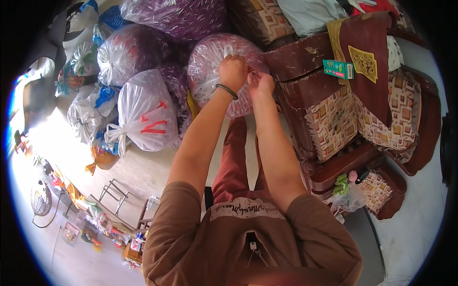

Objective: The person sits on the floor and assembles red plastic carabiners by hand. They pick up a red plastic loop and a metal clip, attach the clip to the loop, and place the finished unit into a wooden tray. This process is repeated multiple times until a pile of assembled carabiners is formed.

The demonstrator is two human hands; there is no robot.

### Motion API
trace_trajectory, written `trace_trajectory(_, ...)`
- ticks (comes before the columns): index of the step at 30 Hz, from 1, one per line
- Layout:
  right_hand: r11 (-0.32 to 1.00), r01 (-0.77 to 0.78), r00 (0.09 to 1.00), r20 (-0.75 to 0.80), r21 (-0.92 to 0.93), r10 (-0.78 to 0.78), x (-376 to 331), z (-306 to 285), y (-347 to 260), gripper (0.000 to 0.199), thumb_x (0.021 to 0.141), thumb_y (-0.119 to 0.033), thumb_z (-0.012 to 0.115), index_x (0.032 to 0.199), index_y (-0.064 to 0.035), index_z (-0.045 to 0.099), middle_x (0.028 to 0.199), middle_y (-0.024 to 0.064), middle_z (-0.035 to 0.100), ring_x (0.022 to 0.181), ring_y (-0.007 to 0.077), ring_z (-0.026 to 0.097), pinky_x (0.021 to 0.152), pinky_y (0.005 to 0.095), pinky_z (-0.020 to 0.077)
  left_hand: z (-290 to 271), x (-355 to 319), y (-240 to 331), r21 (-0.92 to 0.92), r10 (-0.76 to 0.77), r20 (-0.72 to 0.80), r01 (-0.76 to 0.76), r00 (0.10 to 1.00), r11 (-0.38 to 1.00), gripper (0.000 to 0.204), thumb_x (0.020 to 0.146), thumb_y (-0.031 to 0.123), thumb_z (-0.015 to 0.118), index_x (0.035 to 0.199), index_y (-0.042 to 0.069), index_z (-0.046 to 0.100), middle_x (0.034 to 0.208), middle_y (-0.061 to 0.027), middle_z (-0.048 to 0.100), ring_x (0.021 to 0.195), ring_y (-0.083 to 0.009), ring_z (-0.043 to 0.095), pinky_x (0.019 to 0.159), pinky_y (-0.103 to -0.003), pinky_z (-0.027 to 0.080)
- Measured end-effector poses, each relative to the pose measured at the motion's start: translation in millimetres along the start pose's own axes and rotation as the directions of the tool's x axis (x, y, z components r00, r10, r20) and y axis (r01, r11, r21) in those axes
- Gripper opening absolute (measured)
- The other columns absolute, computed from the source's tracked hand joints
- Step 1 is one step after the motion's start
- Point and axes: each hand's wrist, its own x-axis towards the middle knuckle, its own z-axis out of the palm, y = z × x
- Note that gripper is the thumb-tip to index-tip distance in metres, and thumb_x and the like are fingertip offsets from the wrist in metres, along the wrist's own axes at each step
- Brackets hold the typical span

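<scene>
A large, full clear plastic bag [205, 64] with reddish-pink contents stands on the floor straight ahead of me. My left hand [233, 72], a dark band on its wrist, is closed in a fist around gathered plastic at the bag's top. Just to its right, my right hand [261, 85] is curled with the fingers pinched at the same gathered plastic. The two hands nearly touch. What lies inside the bag is blurred by the plastic, and the hands hide the bag's mouth.
Several stuffed bags crowd the left, among them a white tied bag [145, 114] and a purple bag [179, 16]. On the right stands a dark wooden sofa [298, 57] with patterned cushions [331, 119] and a maroon cloth [374, 43]. A folding stool frame [114, 195] sits lower left.
</scene>
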Motion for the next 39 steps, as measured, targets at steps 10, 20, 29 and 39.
trace_trajectory(10, 0.544, 0.526, 0.816, 0.568, -0.653, -0.107, -94.4, -192.4, 27.4, 0.047, 0.103, -0.004, 0.058, 0.149, 0.0025, 0.052, 0.143, 0.0128, 0.060, 0.122, 0.0201, 0.065, 0.099, 0.0333, 0.0554, -122.2, -288.3, 5.0, -0.133, -0.275, -0.177, 0.254, 0.945, 0.958, 0.011, 0.091, 0.012, 0.070, 0.099, 0.004, 0.069, 0.095, -0.0141, 0.070, 0.093, -0.0389, 0.065, 0.081, -0.048, 0.052)
trace_trajectory(20, -0.108, 0.853, 0.438, 0.587, -0.511, 0.681, -230.3, -466.5, 35.1, 0.026, 0.108, -0.010, 0.057, 0.131, -0.0013, 0.066, 0.110, 0.0095, 0.075, 0.086, 0.0161, 0.075, 0.068, 0.0276, 0.0578, -61.6, -915.9, 221.1, -0.259, -0.979, -0.094, 0.945, 0.182, 0.200, 0.016, 0.094, 0.026, 0.069, 0.094, 0.010, 0.074, 0.084, -0.0102, 0.073, 0.087, -0.0346, 0.069, 0.078, -0.047, 0.055)
trace_trajectory(29, -0.366, 0.896, 0.408, -0.139, 0.251, 0.902, -295.0, -701.1, 35.2, 0.028, 0.101, -0.014, 0.065, 0.120, 0.0057, 0.073, 0.103, 0.0112, 0.078, 0.089, 0.0163, 0.071, 0.080, 0.0311, 0.0574, 89.9, -1207.8, 566.5, -0.719, -0.761, 0.239, 0.416, -0.604, -0.556, 0.033, 0.093, 0.040, 0.070, 0.096, 0.009, 0.080, 0.091, -0.0115, 0.079, 0.084, -0.0320, 0.075, 0.079, -0.045, 0.058)
trace_trajectory(39, -0.426, 0.765, 0.586, -0.246, 0.482, 0.773, -440.6, -1041.3, 357.1, 0.029, 0.104, -0.012, 0.057, 0.123, 0.0083, 0.066, 0.091, 0.0183, 0.077, 0.071, 0.0229, 0.076, 0.057, 0.0322, 0.0591, 251.1, -1438.6, 785.8, -0.823, -0.481, 0.562, -0.392, -0.673, -0.412, 0.039, 0.097, 0.039, 0.067, 0.087, 0.003, 0.079, 0.082, -0.0122, 0.077, 0.075, -0.0267, 0.073, 0.075, -0.043, 0.056)
